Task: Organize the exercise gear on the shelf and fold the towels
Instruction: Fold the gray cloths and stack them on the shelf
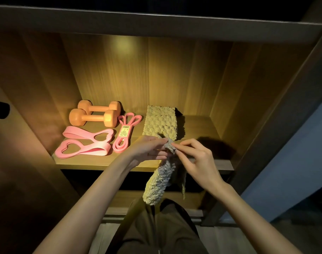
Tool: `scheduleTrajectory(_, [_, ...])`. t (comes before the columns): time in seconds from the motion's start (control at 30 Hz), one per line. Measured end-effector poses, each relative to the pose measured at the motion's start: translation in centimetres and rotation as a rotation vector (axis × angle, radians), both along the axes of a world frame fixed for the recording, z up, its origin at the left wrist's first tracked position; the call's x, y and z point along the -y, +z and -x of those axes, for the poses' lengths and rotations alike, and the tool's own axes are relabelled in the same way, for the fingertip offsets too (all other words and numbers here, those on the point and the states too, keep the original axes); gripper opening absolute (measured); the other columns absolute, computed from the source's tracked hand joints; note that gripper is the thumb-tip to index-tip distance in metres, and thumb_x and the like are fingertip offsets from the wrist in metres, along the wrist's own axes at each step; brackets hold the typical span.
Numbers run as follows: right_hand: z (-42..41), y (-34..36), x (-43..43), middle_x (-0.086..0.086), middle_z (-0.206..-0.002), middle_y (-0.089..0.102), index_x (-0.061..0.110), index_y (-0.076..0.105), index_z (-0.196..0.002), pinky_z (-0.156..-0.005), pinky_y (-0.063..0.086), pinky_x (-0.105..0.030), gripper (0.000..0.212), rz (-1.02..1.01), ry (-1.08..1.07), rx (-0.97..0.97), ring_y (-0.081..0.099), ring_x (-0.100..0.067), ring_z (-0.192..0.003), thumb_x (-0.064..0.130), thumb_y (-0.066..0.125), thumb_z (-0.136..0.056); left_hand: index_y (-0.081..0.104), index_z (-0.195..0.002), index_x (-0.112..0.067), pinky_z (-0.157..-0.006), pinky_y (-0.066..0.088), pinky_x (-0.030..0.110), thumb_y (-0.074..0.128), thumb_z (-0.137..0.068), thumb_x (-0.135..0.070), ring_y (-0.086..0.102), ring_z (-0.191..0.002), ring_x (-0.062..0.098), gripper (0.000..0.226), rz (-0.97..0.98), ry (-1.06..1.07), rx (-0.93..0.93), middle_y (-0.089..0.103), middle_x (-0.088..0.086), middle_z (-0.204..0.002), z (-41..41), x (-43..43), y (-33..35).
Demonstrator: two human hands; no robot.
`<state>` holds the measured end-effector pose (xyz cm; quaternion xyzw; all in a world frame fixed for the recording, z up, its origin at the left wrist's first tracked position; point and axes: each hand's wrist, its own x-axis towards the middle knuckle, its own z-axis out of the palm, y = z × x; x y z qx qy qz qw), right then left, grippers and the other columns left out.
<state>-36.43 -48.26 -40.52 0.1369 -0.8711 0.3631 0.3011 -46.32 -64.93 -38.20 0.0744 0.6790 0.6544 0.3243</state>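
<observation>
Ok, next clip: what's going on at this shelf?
A person holds a small towel in front of the shelf, the left hand and right hand both pinching its top edge while the rest hangs down. A second towel lies folded on the shelf's right side. Two orange dumbbells and the pink stretch bands sit lined up on the left.

This looks like a home, inside a built-in wardrobe or closet. A wood-veneer shelf [195,123] is warmly lit from above. On the shelf lie orange dumbbells [93,118], pink resistance bands [86,143] and a folded towel [161,123]. Below the shelf is plank flooring [230,239], and to its right a blue wall [294,171].
</observation>
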Motion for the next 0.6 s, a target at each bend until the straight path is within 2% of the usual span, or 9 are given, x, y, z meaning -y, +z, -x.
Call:
scheduleTrajectory(0.13, [-0.2,-0.3,-0.3,0.005,-0.104,0.062,0.014,0.067,-0.120,-0.086,0.051,-0.024,0.040,-0.058,-0.011,0.026,0.059,-0.007,-0.098,0.022,0.075,-0.081,0.068,-0.098,-0.002,-0.066,0.059,0.024,0.065,-0.088,-0.023,0.071,-0.071,0.016,0.023,0.001,-0.009,-0.003,0.074,0.012,-0.085,-0.1,-0.3,-0.1])
scheduleTrajectory(0.3, [-0.1,-0.4,-0.7,0.006,-0.097,0.066,0.010,0.072,-0.106,-0.081,0.050,-0.016,0.022,-0.003,-0.080,-0.039,0.061,-0.006,-0.091,0.008,0.070,-0.084,0.069,-0.100,-0.008,-0.068,0.058,0.024,0.062,-0.090,-0.029,0.072,-0.084,0.021,0.025,-0.012,-0.093,-0.014,0.074,0.010,-0.094,-0.2,-0.3,0.3])
scheduleTrajectory(0.4, [0.1,0.4,-1.3,0.005,-0.098,0.068,0.011,0.072,-0.107,-0.082,0.049,-0.021,0.021,0.026,-0.124,-0.003,0.060,-0.009,-0.094,0.009,0.066,-0.087,0.069,-0.105,-0.013,-0.069,0.056,0.022,0.062,-0.084,-0.052,0.071,-0.089,0.018,0.045,0.043,-0.057,-0.171,0.075,0.003,-0.097,-0.1,0.3,0.1])
scheduleTrajectory(0.47, [0.3,1.3,-1.9,0.006,-0.101,0.069,0.014,0.071,-0.109,-0.081,0.048,-0.020,0.023,0.100,-0.142,0.024,0.059,-0.009,-0.096,0.009,0.064,-0.088,0.065,-0.106,-0.016,-0.069,0.054,0.021,0.068,-0.068,-0.062,0.069,-0.090,0.013,0.061,0.090,0.046,-0.271,0.073,-0.001,-0.098,0.2,0.6,-0.6])
scheduleTrajectory(0.53, [0.5,2.3,-2.3,0.002,-0.103,0.070,0.013,0.071,-0.112,-0.081,0.050,-0.018,0.024,0.232,-0.124,0.063,0.061,-0.009,-0.098,0.010,0.062,-0.090,0.055,-0.119,-0.021,-0.078,0.053,0.024,0.072,-0.057,-0.061,0.063,-0.101,0.011,0.076,0.112,0.064,-0.285,0.064,-0.001,-0.112,0.5,1.0,-1.7])
scheduleTrajectory(0.6, [0.6,3.3,-2.7,0.001,-0.106,0.071,0.011,0.069,-0.114,-0.084,0.052,-0.021,0.024,0.354,-0.066,0.094,0.064,-0.009,-0.101,0.012,0.060,-0.091,0.047,-0.131,-0.025,-0.091,0.049,0.026,0.073,-0.059,-0.059,0.055,-0.114,0.012,0.084,0.120,-0.032,-0.264,0.057,-0.007,-0.122,0.5,1.1,-2.8])
